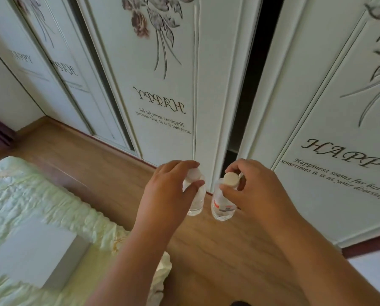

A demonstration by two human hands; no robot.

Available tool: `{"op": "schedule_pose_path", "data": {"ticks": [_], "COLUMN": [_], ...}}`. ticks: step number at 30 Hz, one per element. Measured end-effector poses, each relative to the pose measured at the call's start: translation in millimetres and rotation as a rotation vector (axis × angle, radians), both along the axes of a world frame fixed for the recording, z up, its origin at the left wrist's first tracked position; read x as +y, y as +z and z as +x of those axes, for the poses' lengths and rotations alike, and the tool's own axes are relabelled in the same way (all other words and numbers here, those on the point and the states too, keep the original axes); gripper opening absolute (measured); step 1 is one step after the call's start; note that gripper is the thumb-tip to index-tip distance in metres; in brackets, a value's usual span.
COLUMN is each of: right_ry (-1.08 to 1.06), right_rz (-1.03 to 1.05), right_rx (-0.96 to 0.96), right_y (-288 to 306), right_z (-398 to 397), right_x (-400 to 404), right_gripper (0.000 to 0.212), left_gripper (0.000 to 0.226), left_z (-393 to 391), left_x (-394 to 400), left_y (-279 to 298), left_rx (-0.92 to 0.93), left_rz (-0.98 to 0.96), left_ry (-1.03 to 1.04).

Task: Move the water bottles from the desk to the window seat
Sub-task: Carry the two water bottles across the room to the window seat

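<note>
Bottles hang upright below the fingers: left hand [170, 188] grips one bottle [195, 199], right hand [253, 191] the other bottle [223, 204], by the necks.

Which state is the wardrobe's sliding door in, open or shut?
Open, partly. A dark gap shows between the two flowered panels of the wardrobe door, just beyond the bottles that the left hand and right hand carry.

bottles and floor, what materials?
Bottle in the left hand: left bottle, clear thin plastic by its see-through wall, white cap. Right bottle, in the right hand: same, red-printed label. Floor: wood or wood-look laminate, matte grain.
</note>
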State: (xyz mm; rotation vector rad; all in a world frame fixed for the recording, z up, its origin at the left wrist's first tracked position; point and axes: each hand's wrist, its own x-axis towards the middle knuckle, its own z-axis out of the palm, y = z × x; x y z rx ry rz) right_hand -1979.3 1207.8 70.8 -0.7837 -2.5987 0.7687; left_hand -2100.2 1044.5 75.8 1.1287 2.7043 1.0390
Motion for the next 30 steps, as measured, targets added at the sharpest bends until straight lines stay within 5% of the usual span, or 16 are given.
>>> {"op": "schedule_pose_path", "data": {"ticks": [8, 20, 30], "right_ry": [0.077, 0.495, 0.717], "right_rz": [-0.058, -0.042, -0.044], "right_rx": [-0.001, 0.008, 0.023], "right_y": [-11.4, 2.2, 4.0], "right_z": [-103.4, -274.4, -366.0], "right_x": [43.6, 141.3, 148.4], "right_gripper": [0.025, 0.024, 0.024], "left_gripper": [0.04, 0.041, 0.041], "left_z": [-81.4, -180.8, -225.0], "left_x": [35.0, 106.6, 109.5], "left_y": [-5.8, -10.0, -11.6], "left_rx": [0.026, 0.025, 0.036], "left_rz": [-0.07, -0.035, -0.021], "left_ry": [0.087, 0.461, 0.695]}}
